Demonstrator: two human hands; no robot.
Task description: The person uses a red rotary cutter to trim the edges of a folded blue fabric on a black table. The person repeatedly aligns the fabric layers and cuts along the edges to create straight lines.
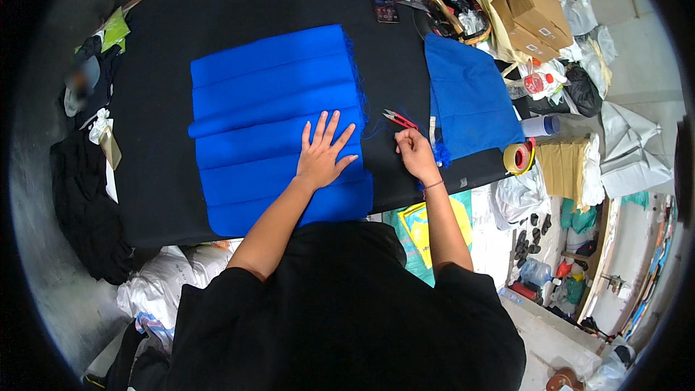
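Bright blue cloth lies spread flat on the black table cover, taken here as the landmark. Several creases run across it from left to right; loose threads fray from the upper part of its right edge.

Left hand: palm down on the bright blue cloth, right of its middle. Fingers apart, fanned out, thumb angled toward the right edge of the cloth; nothing gripped between them.

Right hand: just off the right edge of the bright blue cloth. Fingers curled in toward the thumb. Whether they are clamped on anything cannot be told from this angle. Red snips sit right at the knuckles, blades pointing toward the bright blue cloth; contact with the hand is unclear. A thin cord circles the right wrist.

Around the bright blue cloth: to its right, past the snips, a folded darker blue cloth with a blue thread tuft at its near corner. Farther right, a tape roll and a white container with a blue lid. Beyond its upper right corner, a dark phone.
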